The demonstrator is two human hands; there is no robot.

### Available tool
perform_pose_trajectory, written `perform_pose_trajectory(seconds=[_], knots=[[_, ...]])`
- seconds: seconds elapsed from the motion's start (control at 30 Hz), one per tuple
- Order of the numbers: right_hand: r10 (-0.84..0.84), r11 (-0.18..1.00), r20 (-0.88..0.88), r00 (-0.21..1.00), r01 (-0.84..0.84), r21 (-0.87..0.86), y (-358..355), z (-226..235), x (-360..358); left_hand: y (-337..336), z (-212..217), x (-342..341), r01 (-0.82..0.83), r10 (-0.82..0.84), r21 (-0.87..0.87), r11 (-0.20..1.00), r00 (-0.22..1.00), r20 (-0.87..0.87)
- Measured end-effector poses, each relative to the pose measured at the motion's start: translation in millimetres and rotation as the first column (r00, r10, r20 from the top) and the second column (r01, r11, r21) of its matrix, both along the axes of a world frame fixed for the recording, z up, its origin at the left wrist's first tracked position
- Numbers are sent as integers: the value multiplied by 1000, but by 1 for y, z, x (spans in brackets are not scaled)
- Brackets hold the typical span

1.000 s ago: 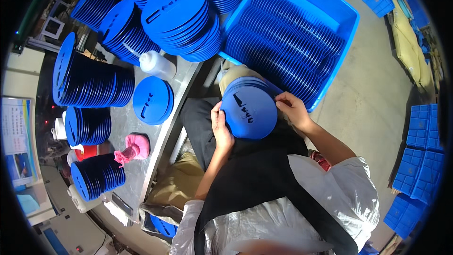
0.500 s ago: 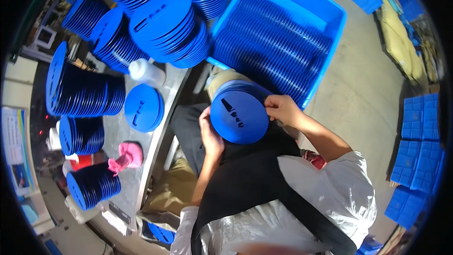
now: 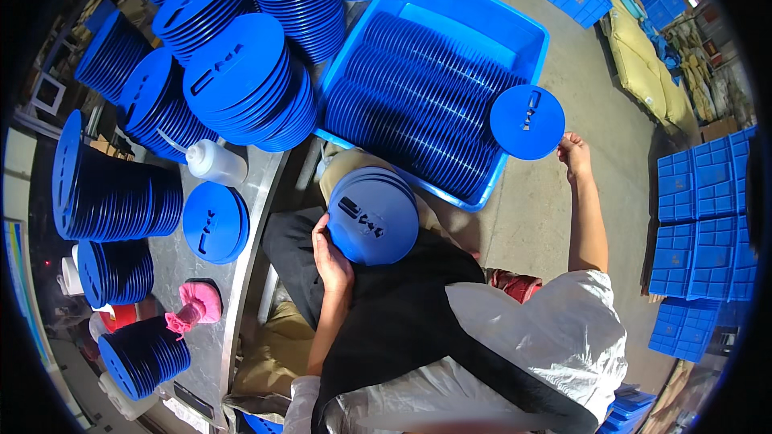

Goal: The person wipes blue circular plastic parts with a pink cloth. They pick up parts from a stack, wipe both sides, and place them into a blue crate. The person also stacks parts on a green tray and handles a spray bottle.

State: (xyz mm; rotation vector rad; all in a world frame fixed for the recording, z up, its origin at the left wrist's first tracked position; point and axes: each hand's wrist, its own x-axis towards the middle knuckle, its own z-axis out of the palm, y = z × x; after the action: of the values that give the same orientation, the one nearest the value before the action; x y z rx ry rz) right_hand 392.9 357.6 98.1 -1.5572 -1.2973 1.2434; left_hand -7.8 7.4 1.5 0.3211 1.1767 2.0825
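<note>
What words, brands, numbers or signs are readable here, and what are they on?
No words, brands, numbers or signs are clearly readable.
Blue disc in the right hand: dark shapes, no legible word.
Colourful sheet, left edge: too small and blurred.
White bottle: no lettering visible.

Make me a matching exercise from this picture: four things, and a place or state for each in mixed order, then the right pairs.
Column one
1. Left hand
2. White squeeze bottle
3. Right hand
4. Blue tub

Column two
A. Holds a single blue disc by its edge
B. Contains rows of blue discs
C. Against the side of a disc stack
D. On the metal table

Pairs: 1-C, 2-D, 3-A, 4-B
</note>
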Motion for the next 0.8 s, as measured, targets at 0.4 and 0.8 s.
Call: perform_pose_trajectory(seconds=[0.4, 0.8], knots=[[10, 1000, 341, 940, 0, -29, 10, 14, -21, -1, 3, -2, 18, -18, -21, 1000, 1000, -21], [83, 991, 774, 628, -134, 3, 25, 47, -112, -3, 2, -3, 30, -31, 9, 1000, 999, 31]])
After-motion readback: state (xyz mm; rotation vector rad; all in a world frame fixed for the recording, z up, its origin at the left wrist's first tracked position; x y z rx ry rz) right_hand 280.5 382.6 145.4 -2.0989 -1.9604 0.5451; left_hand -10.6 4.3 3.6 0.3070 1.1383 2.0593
